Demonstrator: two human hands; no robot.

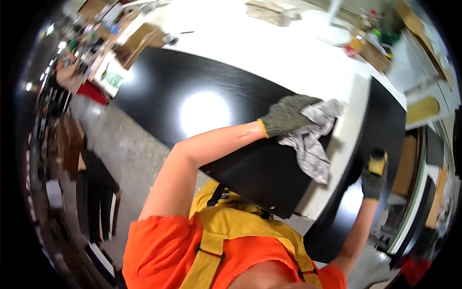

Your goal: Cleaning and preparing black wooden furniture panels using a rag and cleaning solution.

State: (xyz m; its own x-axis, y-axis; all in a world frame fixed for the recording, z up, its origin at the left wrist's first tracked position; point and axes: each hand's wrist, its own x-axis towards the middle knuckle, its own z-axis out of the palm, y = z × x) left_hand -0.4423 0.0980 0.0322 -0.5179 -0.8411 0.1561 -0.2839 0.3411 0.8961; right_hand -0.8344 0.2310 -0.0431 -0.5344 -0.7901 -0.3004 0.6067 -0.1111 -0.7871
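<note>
My left hand (286,115), in a dark grey-green knit glove with a yellow cuff, is closed on a crumpled grey-and-white cloth (315,144). The cloth lies over the right end of a long glossy black panel (168,82), which rests flat on a white table. Farther right, my gloved right hand (372,187) is closed around a small black and yellow object (377,164); its exact kind cannot be made out. Beneath that hand is a second black panel (385,111), with light reflecting off its near part.
The white table (216,41) extends behind the panels, with a white strip between them. A cardboard box (139,43) stands at the far left. A round white stand base (332,33) and a bottle (355,45) are at the back right. Stacked dark boards (96,197) stand on the left floor.
</note>
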